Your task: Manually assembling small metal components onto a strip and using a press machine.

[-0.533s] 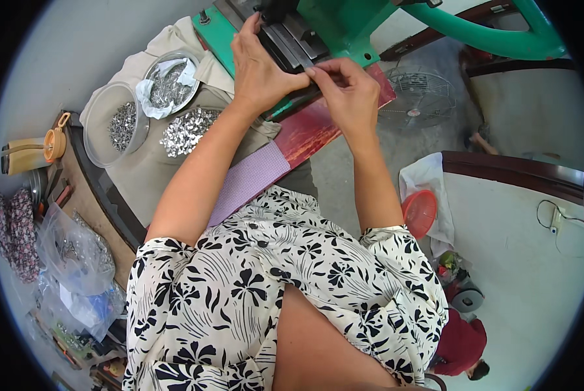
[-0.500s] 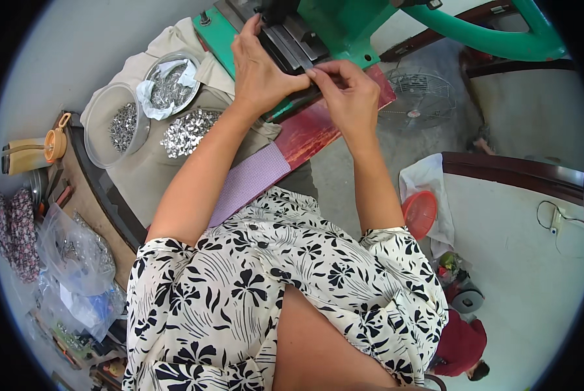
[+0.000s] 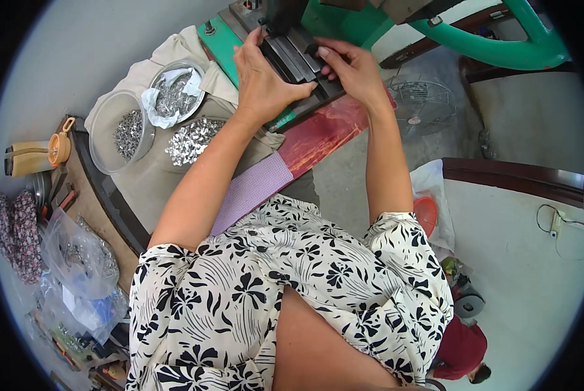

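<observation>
My left hand (image 3: 260, 83) rests along the left side of the grooved metal die block (image 3: 290, 60) in the green press (image 3: 347, 26). Its fingertips reach the block's far part, and its thumb is stretched apart to the near end. On the block's right side is my right hand (image 3: 352, 70). Its thumb and forefinger are pinched together beside a small dark part; what they hold, if anything, I cannot make out. Over the far end of the block stands the dark press head (image 3: 285, 14).
To the left, a clear tub (image 3: 103, 153) of small metal pieces, a bowl (image 3: 197, 107) with shiny scraps and a pile of metal pieces (image 3: 191, 140) sit on cloth. A red board (image 3: 324, 133) lies before the press. A green handwheel (image 3: 494, 53), fan (image 3: 422, 101) and person (image 3: 464, 348) are right.
My right hand has moved from the near end of the block, where it pinched a thin strip, to its right side. My left hand stays along the left side, thumb stretched out.
</observation>
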Motion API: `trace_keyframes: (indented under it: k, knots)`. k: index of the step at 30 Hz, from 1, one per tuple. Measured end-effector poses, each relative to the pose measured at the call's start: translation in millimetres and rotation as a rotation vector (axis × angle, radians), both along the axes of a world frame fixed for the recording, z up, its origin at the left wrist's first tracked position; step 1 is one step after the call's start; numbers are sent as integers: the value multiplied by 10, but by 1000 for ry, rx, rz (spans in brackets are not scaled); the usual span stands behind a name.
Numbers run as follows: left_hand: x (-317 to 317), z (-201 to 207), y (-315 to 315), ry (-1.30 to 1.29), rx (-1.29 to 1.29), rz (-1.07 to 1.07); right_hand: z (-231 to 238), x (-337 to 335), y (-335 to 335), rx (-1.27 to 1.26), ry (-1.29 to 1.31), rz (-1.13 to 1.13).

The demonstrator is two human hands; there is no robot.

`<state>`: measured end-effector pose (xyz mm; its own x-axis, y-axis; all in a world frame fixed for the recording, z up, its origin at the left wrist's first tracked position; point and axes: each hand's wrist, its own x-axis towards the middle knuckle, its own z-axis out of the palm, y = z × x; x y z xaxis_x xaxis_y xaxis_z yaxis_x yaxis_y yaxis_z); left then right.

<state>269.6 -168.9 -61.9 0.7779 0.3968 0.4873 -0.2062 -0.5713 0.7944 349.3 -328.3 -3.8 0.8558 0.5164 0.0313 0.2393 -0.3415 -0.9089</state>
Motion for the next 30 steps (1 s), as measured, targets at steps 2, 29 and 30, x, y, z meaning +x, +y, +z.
trace_keyframes:
  k: [2,29,30]
  knots:
    - [-4,11,-5,7,-14,-3,3,94,12,-33,-9,7]
    - [-216,71,54,-11,-13,-24,-204,123,221,-317,-719,60]
    - [-224,65,62,-10,-11,-16,-197,123,230,-269,-649,70]
